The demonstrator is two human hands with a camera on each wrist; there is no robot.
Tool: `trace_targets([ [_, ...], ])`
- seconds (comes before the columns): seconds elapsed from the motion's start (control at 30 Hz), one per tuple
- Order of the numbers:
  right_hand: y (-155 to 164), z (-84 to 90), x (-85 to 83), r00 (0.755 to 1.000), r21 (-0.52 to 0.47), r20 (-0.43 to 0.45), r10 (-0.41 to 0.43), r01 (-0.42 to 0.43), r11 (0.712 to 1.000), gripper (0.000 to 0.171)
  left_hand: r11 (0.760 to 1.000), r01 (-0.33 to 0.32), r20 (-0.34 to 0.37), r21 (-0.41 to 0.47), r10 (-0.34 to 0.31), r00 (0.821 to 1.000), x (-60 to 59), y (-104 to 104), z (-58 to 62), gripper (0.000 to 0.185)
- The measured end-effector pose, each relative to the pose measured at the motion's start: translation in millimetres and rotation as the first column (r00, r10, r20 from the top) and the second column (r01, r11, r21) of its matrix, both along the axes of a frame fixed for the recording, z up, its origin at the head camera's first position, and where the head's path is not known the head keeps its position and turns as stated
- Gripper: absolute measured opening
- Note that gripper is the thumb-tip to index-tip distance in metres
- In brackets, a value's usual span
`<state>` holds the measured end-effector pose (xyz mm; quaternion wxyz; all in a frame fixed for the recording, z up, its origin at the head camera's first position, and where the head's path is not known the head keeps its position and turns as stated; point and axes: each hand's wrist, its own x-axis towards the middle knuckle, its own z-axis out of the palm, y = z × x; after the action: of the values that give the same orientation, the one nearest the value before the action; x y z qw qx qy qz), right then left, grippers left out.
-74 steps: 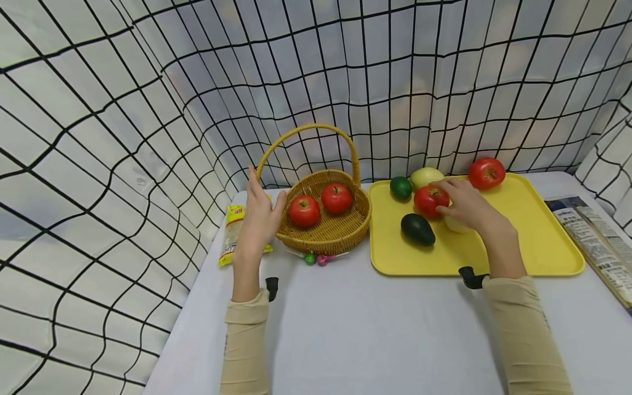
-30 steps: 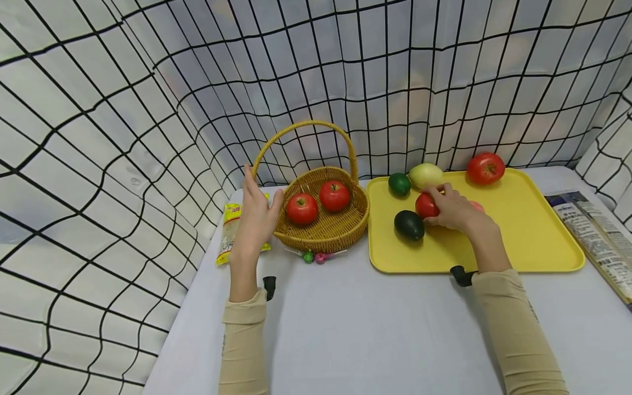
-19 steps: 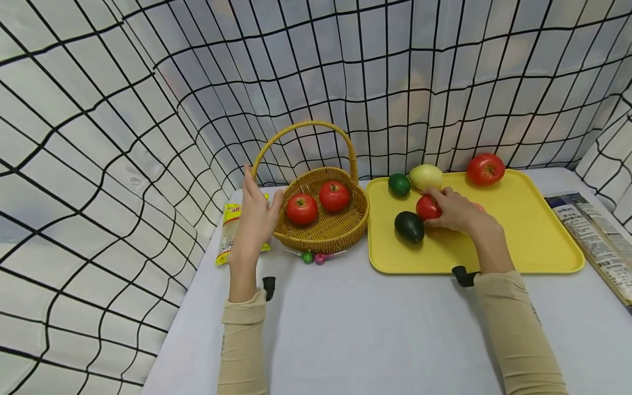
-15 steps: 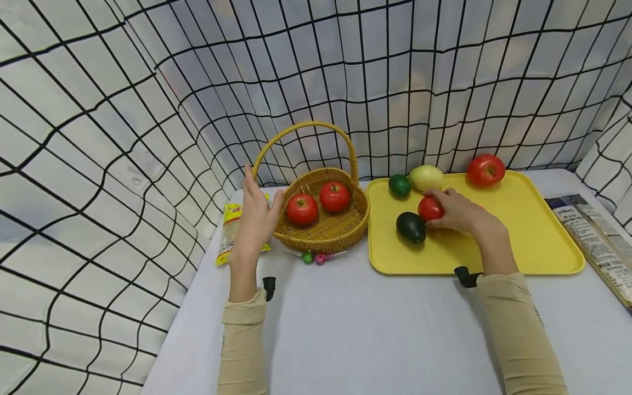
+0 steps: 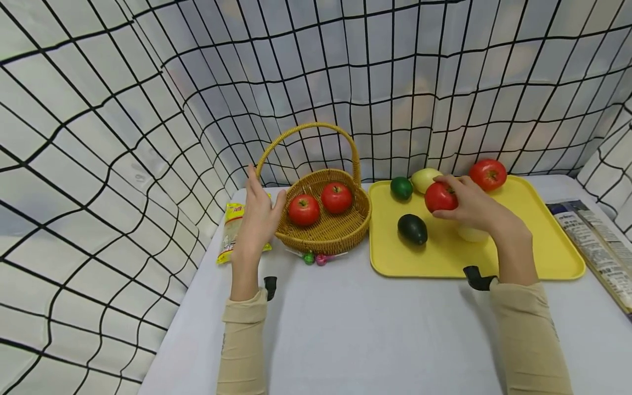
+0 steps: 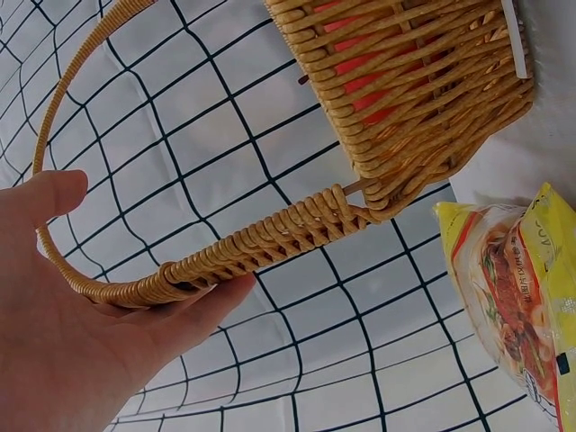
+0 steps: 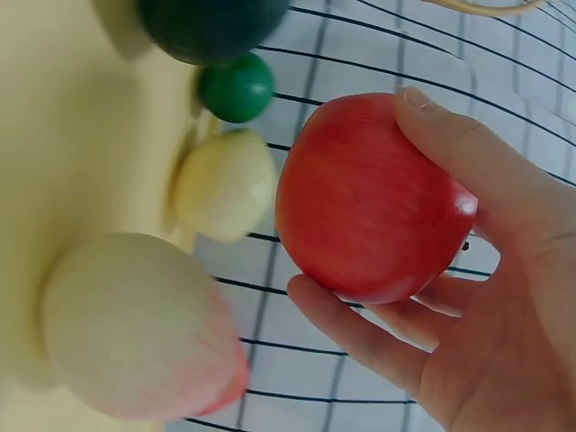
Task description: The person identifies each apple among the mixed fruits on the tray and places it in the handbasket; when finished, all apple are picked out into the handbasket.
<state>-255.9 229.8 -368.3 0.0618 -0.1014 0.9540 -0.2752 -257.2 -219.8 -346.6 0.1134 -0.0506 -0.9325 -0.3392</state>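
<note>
My right hand (image 5: 469, 206) grips a red tomato (image 5: 440, 197) and holds it lifted above the yellow tray (image 5: 538, 241); in the right wrist view the fingers (image 7: 468, 171) curl round the tomato (image 7: 369, 202). On the tray lie a dark avocado (image 5: 412, 229), a green lime (image 5: 401, 187), a pale yellow fruit (image 5: 423, 179), a pale peach (image 5: 471, 233) and another tomato (image 5: 487, 174). My left hand (image 5: 259, 211) rests flat against the left side of the wicker basket (image 5: 326, 233), which holds two tomatoes (image 5: 303, 209). The left wrist view shows the open palm (image 6: 72, 333) at the basket's rim (image 6: 270, 243).
A yellow snack packet (image 5: 232, 230) lies left of the basket. Two small wrapped sweets (image 5: 316, 258) lie in front of it. A newspaper (image 5: 592, 247) lies at the right edge. Checked cloth walls stand behind and to the left.
My right hand closed round the tomato on the tray and lifted it up and slightly right, uncovering the peach. The avocado was nudged a little left. The left hand has stayed at the basket.
</note>
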Motion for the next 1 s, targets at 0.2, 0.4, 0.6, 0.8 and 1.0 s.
trace_targets([
  [0.2, 1, 18.7, 12.9, 0.998, -0.007, -0.047, -0.036, 0.036, 0.999, 0.087, 1.0, -0.003, 0.004, -0.004, 0.003, 1.0, 1.7, 0, -0.9, 0.093],
  [0.4, 1, 34.9, 25.5, 0.986, -0.052, -0.153, -0.066, 0.058, 0.997, 0.084, 1.0, -0.006, -0.001, -0.01, 0.006, 1.0, 2.1, -1, -0.7, 0.093],
  [0.6, 0, 46.9, 35.9, 0.976, -0.069, -0.205, -0.073, 0.06, 0.996, 0.085, 1.0, -0.009, -0.016, -0.012, 0.009, 1.0, 0.7, -2, -0.4, 0.093],
  [0.8, 0, 51.9, 41.8, 0.971, -0.081, -0.228, -0.076, 0.059, 0.995, 0.084, 1.0, -0.013, -0.011, -0.015, 0.013, 1.0, 0.7, -2, -0.4, 0.093],
  [1.0, 1, 55.2, 47.1, 0.954, -0.106, -0.284, -0.098, 0.07, 0.992, 0.085, 1.0, -0.006, -0.001, -0.01, 0.006, 1.0, -0.6, 0, -1.3, 0.093],
])
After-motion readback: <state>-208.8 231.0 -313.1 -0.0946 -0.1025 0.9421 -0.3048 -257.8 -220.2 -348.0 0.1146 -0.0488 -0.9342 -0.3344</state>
